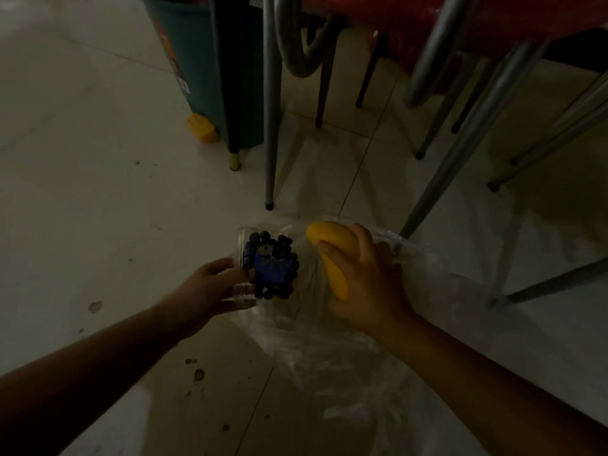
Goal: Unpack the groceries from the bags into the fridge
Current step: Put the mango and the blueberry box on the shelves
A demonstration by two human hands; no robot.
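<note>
A clear plastic box of blueberries with a blue label lies low over the tiled floor, and my left hand grips its left side. A yellow mango is held in my right hand, fingers wrapped over its top. Both sit above a crumpled transparent plastic bag that spreads over the floor toward me. The fridge is not in view.
Metal chair and table legs stand just beyond the bag, with more slanted legs to the right. A teal bin with a yellow wheel stands at the back left. Pale floor tiles with dark spots lie to the left.
</note>
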